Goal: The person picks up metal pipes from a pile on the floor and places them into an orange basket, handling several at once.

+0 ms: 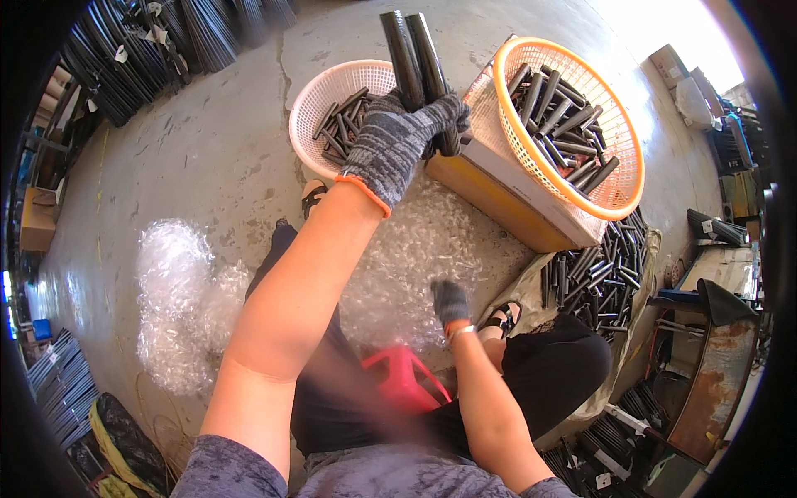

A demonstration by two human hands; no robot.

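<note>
My left hand (398, 133), in a grey knit glove with an orange cuff, is raised and wrapped round two thick black tubes (405, 62). They stand side by side, tilted a little, their upper ends sticking out above the fist. Lower down, my right hand (450, 300), also in a dark glove, is over a spread of small clear plastic pieces (411, 241). Its fingers are smeared, and whether it holds anything does not show. Behind the left hand a pale pink basket (305, 108) holds black tubes; to its right, an orange-rimmed basket (628, 141) holds more.
The orange-rimmed basket rests on a cardboard box (498, 195). Loose black tubes (610, 270) lie heaped on a sheet at right. A clear plastic heap (174, 299) sits on the floor at left. A pink stool (403, 378) is beneath me. Long dark rods (154, 54) stand far left.
</note>
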